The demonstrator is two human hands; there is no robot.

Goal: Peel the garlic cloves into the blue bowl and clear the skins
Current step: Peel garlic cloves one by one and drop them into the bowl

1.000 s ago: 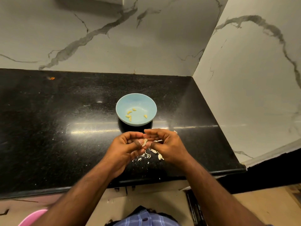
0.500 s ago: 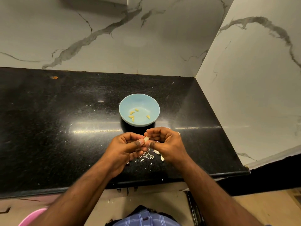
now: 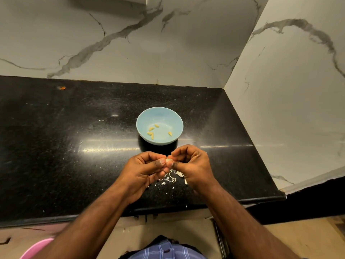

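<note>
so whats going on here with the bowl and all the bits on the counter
A person is peeling garlic. Both hands, left hand and right hand, pinch one garlic clove between them just in front of the blue bowl. Five peeled cloves lie in the bowl. Loose skins are scattered on the black counter under the hands, not yet cleared.

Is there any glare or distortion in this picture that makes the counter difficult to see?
Head view: a bright glare band crosses the black counter left of the blue bowl; wide-angle distortion bends the counter edges; the bowl casts a dark shadow toward the hands.
</note>
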